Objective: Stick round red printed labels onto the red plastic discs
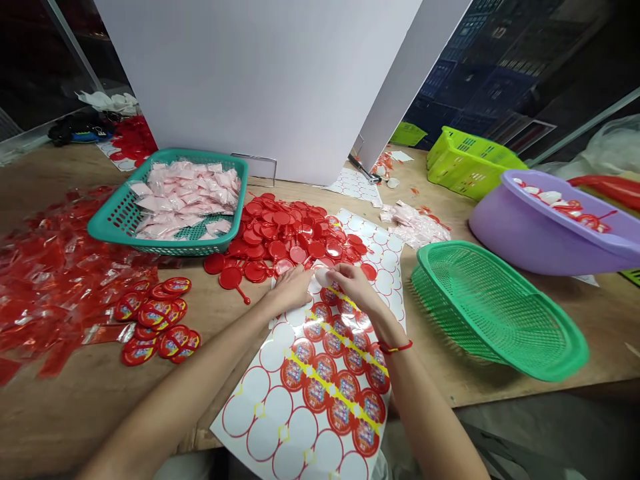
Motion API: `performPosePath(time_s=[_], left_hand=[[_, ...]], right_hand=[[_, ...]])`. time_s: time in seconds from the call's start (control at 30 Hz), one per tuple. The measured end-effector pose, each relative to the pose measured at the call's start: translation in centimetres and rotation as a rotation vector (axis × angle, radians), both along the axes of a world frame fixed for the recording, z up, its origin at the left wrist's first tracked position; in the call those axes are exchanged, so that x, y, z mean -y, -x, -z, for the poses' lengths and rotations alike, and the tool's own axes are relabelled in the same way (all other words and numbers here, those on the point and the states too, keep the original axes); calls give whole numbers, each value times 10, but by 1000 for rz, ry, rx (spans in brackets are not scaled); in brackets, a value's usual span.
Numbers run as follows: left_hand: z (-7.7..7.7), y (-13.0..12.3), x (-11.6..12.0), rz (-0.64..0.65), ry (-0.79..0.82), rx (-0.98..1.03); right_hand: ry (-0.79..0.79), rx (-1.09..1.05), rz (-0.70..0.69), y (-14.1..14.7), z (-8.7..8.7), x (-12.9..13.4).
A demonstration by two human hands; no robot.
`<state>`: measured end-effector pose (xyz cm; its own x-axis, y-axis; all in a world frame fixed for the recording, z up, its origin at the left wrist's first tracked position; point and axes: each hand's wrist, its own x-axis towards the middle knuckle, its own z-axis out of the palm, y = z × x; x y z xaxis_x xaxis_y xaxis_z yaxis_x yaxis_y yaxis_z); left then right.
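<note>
R hand (353, 283) pinching white disc (323, 277) at sticker sheet (286, 435) far end, nr red paddles (277, 249); L hand (293, 288) alongside, grip unclear. Prob best: rim-only touch, sheet flat.

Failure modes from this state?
Both the left hand and the right hand are at the top of the sticker sheet; its lower edge overhangs the table, so a tug might make it slide or curl.

The pile of red discs lies right beyond the hands; a forearm or finger could knock some loose.

The green basket sits near the table edge, close to the right forearm; a bump might shift it off.
</note>
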<state>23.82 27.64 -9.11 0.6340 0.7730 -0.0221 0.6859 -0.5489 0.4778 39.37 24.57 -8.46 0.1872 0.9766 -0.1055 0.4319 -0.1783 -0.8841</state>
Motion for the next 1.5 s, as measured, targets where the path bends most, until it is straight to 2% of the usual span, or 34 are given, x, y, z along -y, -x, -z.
performPosePath(time_s=[0.1, 0.27, 0.47, 0.63, 0.77, 0.83, 0.9, 0.97, 1.03, 1.1, 1.17, 1.23, 1.33, 1.43, 1.5], left_hand=[[-2, 4, 16, -75, -69, 65], [4, 10, 43, -75, -365, 243], [3, 20, 43, -146, -502, 321], [-3, 25, 52, -78, -641, 295], [-3, 23, 58, -46, -729, 300], [-4, 24, 57, -104, -662, 365], [-4, 27, 54, -225, -509, 477], [-5, 28, 51, -338, -287, 572], [-4, 29, 51, -366, -38, 592], [-2, 29, 56, -366, 164, 574], [1, 29, 66, -409, 286, 581], [5, 29, 80, -448, 380, 606], [10, 27, 98, -440, 512, 602], [13, 20, 105, -435, 634, 529], [12, 13, 103, -397, 639, 450]], right_hand=[[-21, -73, 82, 6, 0, 5], [-59, -170, 199, 28, 5, 20], [-102, -292, 172, 39, -1, 36], [-118, -350, 218, 39, 4, 41], [-133, -396, 201, 43, 7, 45], [-136, -430, 153, 43, 5, 47], [-135, -456, 57, 41, 4, 49], [-132, -432, -49, 38, 3, 51], [-127, -387, -80, 36, 5, 51], [-120, -405, -31, 35, 9, 50], [-122, -500, 56, 34, 13, 50], [-136, -584, 122, 31, 15, 51], [-171, -674, 184, 27, 16, 56], [-215, -805, 250, 24, 15, 63], [-240, -857, 274, 21, 16, 67]])
